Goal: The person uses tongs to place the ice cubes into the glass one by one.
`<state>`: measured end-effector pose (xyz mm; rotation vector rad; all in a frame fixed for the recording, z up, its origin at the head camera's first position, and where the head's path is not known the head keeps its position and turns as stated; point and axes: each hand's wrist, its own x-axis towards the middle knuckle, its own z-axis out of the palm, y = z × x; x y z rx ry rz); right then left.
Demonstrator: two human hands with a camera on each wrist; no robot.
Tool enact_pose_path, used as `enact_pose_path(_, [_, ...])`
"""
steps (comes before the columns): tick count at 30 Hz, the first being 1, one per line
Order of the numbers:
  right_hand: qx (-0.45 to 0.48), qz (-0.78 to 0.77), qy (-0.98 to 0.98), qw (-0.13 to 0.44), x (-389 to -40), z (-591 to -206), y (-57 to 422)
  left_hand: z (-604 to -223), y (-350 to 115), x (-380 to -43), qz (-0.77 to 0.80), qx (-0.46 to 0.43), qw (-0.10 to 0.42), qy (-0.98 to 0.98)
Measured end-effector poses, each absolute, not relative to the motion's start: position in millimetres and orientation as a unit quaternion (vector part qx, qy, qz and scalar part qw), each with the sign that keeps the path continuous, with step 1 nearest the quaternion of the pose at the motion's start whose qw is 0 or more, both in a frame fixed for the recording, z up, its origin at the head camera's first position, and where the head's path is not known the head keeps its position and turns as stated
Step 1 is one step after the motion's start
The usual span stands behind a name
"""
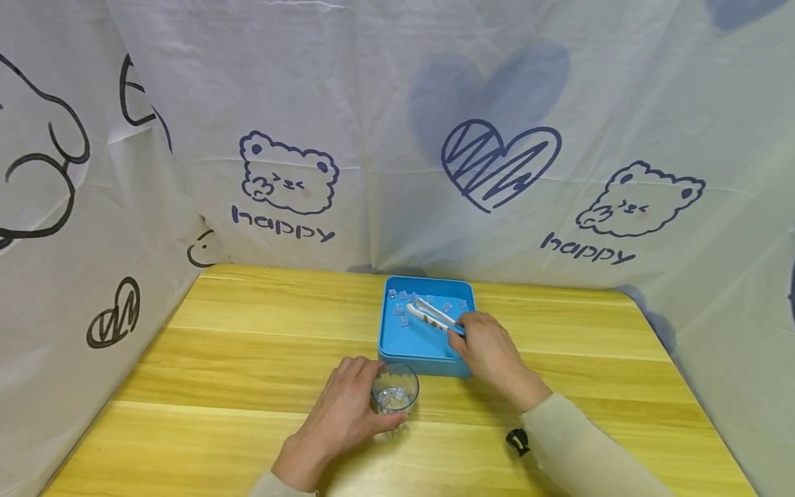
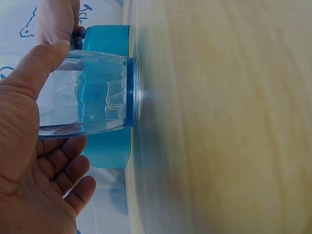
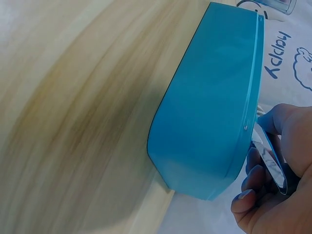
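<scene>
A clear drinking glass (image 1: 397, 397) stands on the table in front of the box, with several clear pieces at its bottom. My left hand (image 1: 343, 407) holds it from the left side, thumb at the near side and fingers at the far side. My right hand (image 1: 493, 355) grips a pair of white tongs (image 1: 427, 319) with brown marks, reaching over the right side of a blue box (image 1: 422, 366). Slightly apart, the tong tips point at small clear cubes (image 1: 399, 310) scattered towards the back left of the box floor. In the right wrist view the box wall (image 3: 204, 102) hides the tips.
A small black object (image 1: 517, 442) lies beside the right sleeve (image 1: 577, 442). The wooden table (image 1: 248, 331) meets a printed cloth (image 1: 373, 138) behind the box, and more cloth hangs at both sides.
</scene>
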<state>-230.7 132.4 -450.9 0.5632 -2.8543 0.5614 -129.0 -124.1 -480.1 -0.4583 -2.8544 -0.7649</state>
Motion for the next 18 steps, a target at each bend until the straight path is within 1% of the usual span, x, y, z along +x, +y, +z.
enact_pose_path(18, [0.183,0.175,-0.965,0.07,-232,-451,122,-480,-124,-128,-0.256,-0.151,0.079,-0.952])
